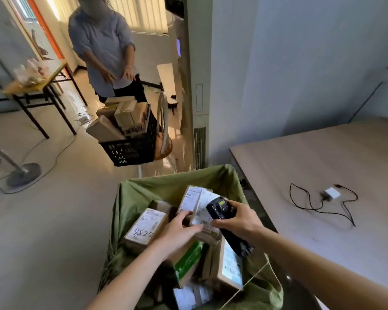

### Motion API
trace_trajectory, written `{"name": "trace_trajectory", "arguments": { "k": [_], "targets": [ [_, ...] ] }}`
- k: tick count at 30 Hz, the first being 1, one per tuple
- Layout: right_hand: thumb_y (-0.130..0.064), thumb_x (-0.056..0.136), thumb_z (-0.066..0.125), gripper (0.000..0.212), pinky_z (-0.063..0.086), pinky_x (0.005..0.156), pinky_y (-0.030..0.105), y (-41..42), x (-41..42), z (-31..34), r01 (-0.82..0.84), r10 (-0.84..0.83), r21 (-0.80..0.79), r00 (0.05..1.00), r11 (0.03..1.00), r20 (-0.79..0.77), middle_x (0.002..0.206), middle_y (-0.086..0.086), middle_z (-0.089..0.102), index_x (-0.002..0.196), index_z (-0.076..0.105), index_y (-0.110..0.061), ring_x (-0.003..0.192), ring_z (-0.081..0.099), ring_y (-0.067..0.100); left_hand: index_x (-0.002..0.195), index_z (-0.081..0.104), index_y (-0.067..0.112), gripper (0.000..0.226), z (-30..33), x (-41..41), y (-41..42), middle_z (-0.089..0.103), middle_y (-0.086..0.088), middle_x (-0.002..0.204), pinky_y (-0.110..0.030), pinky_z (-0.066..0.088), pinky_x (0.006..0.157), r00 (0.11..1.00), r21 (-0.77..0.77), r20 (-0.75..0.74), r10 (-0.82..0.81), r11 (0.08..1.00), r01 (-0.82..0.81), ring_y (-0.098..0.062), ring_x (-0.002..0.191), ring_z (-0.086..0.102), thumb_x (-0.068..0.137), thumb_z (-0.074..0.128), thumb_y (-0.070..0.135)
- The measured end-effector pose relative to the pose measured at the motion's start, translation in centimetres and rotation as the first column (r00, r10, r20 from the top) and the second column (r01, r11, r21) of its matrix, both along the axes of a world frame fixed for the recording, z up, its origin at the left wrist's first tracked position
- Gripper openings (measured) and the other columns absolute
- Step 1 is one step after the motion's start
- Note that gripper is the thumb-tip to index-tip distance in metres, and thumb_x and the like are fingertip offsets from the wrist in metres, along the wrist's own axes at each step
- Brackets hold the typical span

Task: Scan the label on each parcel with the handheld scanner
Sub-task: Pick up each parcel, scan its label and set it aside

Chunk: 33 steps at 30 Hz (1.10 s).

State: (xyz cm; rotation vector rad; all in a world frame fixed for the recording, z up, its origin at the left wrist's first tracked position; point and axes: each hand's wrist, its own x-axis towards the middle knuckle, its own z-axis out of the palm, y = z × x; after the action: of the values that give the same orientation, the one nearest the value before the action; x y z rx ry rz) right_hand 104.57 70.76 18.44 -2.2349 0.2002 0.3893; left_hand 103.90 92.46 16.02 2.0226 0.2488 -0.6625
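A green sack (141, 193) stands open below me, filled with several cardboard parcels. My right hand (238, 218) grips a black handheld scanner (220, 208), its head tilted over the white label of an upright parcel (197, 202). My left hand (179, 229) holds the near edge of that parcel, fingers curled on it. A parcel marked "8825" (143, 227) lies to the left. Another labelled parcel (229, 269) and a green-and-white box (188, 260) lie nearer me.
A person (105, 48) stands at the back behind a black crate (130, 148) stacked with parcels on a chair. A wooden table (323, 166) with a charger and cable (329, 194) is at the right. A fan base (24, 174) and cords lie on the floor left.
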Motion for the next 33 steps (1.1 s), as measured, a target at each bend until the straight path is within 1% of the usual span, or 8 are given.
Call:
{"name": "trace_trajectory", "arguments": {
  "k": [4,8,15,18,21,25,29,33],
  "targets": [
    [-0.056,0.062,0.091,0.072,0.061,0.082,0.032,-1.8,1.1,-0.9,-0.014,0.011,-0.154,1.0,0.988,-0.025,0.102,-0.014,0.071,0.127,0.065,-0.039,0.094,0.07,0.011,0.149,0.038,0.032,0.076,-1.2,2.6,-0.4,0.041,0.002,0.154,-0.038,0.041,0.103,0.997,0.229,0.059,-0.057,0.972,0.042,-0.023,0.136,0.044,0.085,0.06,0.067],
    [-0.055,0.065,0.091,0.079,0.054,0.067,0.02,-3.5,0.1,-0.5,0.02,-0.022,-0.155,1.0,0.988,-0.008,0.105,-0.012,0.072,0.136,0.062,-0.037,0.086,0.067,0.003,0.144,0.044,0.033,0.063,-0.5,3.4,0.8,0.045,0.003,0.15,-0.042,0.043,0.105,0.987,0.303,0.131,-0.097,0.951,0.053,-0.022,0.133,0.048,0.089,0.057,0.062],
    [-0.057,0.063,0.091,0.093,0.043,0.067,0.009,-5.5,-4.7,4.3,0.122,-0.106,-0.201,0.99,0.972,0.089,0.117,-0.01,0.072,0.146,0.057,-0.03,0.087,0.06,0.001,0.137,0.057,0.031,0.046,4.7,3.7,0.4,0.049,0.006,0.147,-0.029,0.036,0.105,0.901,0.231,0.341,-0.268,0.953,0.196,-0.015,0.135,0.045,0.094,0.061,0.048],
    [-0.058,0.061,0.091,0.103,0.056,0.087,0.024,-6.8,-8.4,7.4,0.205,-0.18,-0.236,0.976,0.95,0.122,0.132,0.0,0.069,0.15,0.052,-0.025,0.107,0.064,0.013,0.138,0.057,0.032,0.048,8.0,2.9,-1.4,0.048,0.006,0.149,-0.03,0.033,0.108,0.85,0.169,0.418,-0.32,0.947,0.273,-0.014,0.137,0.043,0.094,0.061,0.05],
    [-0.057,0.059,0.091,0.087,0.062,0.082,0.032,-8.0,-12.7,11.0,0.305,-0.281,-0.26,0.951,0.916,0.128,0.113,-0.001,0.072,0.134,0.058,-0.027,0.093,0.069,0.015,0.141,0.054,0.035,0.053,11.0,0.9,-3.4,0.049,0.008,0.151,-0.036,0.036,0.11,0.815,0.138,0.452,-0.361,0.932,0.336,-0.017,0.138,0.045,0.093,0.059,0.056],
    [-0.058,0.057,0.089,0.067,0.045,0.057,0.016,-9.9,-19.9,16.4,0.438,-0.385,-0.306,0.896,0.845,0.22,0.097,-0.008,0.07,0.112,0.061,-0.031,0.076,0.062,0.0,0.141,0.054,0.036,0.058,14.8,-2.4,-7.4,0.052,0.007,0.148,-0.03,0.037,0.105,0.726,0.138,0.535,-0.432,0.892,0.429,-0.018,0.137,0.047,0.089,0.062,0.06],
    [-0.057,0.058,0.087,0.06,0.034,0.049,0.007,-12.8,-29.6,21.5,0.586,-0.501,-0.329,0.808,0.741,0.311,0.09,-0.012,0.071,0.11,0.068,-0.036,0.072,0.06,-0.005,0.143,0.049,0.037,0.066,18.9,-7.8,-14.1,0.051,0.01,0.149,-0.041,0.041,0.111,0.589,0.172,0.577,-0.566,0.789,0.59,-0.018,0.137,0.048,0.086,0.057,0.07],
    [-0.058,0.057,0.085,0.043,0.045,0.058,0.023,-16.7,-40.9,25.4,0.721,-0.633,-0.331,0.693,0.609,0.346,0.085,-0.012,0.073,0.093,0.071,-0.039,0.08,0.068,0.012,0.138,0.057,0.033,0.059,22.5,-14.9,-22.6,0.058,0.005,0.143,-0.04,0.043,0.11,0.482,0.143,0.61,-0.628,0.686,0.713,-0.019,0.129,0.055,0.087,0.063,0.063]
  ]
}}
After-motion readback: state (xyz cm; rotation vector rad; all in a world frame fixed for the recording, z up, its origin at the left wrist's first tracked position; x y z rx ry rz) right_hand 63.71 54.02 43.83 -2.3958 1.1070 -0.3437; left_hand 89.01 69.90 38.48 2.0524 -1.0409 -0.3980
